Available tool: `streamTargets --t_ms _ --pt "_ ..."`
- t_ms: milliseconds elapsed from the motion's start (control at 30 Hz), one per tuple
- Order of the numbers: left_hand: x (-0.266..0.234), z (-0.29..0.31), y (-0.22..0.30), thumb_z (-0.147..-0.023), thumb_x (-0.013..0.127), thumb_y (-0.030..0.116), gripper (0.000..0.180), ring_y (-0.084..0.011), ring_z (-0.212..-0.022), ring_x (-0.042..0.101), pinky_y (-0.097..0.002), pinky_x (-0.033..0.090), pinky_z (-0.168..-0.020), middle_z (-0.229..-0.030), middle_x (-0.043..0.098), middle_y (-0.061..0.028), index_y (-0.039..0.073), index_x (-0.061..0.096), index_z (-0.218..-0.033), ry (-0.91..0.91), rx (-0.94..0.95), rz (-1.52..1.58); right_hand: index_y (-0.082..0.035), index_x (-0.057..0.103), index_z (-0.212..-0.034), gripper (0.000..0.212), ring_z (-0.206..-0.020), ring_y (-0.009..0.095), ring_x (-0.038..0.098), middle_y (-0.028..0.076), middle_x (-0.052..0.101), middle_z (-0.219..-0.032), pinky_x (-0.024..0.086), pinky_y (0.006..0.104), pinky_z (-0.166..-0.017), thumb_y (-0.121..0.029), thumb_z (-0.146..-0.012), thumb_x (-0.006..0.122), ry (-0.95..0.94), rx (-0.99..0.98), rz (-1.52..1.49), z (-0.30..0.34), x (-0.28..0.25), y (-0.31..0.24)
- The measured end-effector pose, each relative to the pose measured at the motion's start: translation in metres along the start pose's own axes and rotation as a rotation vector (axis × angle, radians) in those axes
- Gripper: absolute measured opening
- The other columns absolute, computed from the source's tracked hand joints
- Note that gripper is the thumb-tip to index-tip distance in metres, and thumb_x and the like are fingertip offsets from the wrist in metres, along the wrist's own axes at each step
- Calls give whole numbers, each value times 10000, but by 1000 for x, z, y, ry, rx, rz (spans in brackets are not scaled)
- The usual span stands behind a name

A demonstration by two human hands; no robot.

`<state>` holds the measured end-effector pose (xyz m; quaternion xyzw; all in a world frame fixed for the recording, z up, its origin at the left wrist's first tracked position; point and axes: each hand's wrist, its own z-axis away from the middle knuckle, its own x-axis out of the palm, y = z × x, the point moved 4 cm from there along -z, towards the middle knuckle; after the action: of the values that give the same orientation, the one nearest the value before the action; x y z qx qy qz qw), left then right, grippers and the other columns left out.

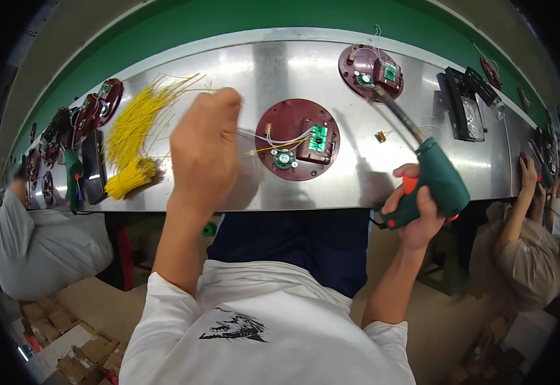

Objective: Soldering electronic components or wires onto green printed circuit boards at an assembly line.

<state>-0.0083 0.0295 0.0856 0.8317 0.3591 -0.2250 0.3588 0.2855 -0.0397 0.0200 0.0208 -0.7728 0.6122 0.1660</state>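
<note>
My right hand is wrapped round a green soldering gun with a red trigger. Its long metal barrel points up and left, the tip appearing over the lower edge of a far maroon disc. My left hand is raised over the bench with its fingers curled together; whatever they pinch is hidden. Right of that hand lies another round maroon housing, bearing a green circuit board and a small round green part. White wires and a yellow wire run across it.
Loose yellow wires and a tied yellow bundle lie left on the metal bench. A tiny component sits near the gun's barrel. A black holder stands at right. Co-workers sit on both sides, one in a grey garment.
</note>
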Motion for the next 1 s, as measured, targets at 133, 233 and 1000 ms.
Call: streamTargets --t_ms 133,233,1000 --pt "26 13 23 -825 665 -8 185 -300 -729 613 -389 510 -618 -829 622 -131 19 638 -1006 -283 68 131 107 509 -1287 493 -523 188 593 231 629 -1042 471 285 -464 -237 -943 585 -126 13 132 28 2 -2" --pt "41 20 20 -817 685 -27 152 -287 -698 606 -368 509 -624 -840 634 -127 -11 663 -966 -227 182 194 107 518 -1294 502 -523 197 595 241 633 -1037 471 285 -461 -226 -929 608 -202 18 192 36 2 -4" --pt "54 29 12 -688 716 -41 216 -253 -708 617 -344 522 -610 -792 631 -98 -17 697 -902 -103 284 170 103 573 -1235 421 -789 235 608 215 618 -982 503 287 -463 -105 -875 644 -272 125 208 42 5 -13"
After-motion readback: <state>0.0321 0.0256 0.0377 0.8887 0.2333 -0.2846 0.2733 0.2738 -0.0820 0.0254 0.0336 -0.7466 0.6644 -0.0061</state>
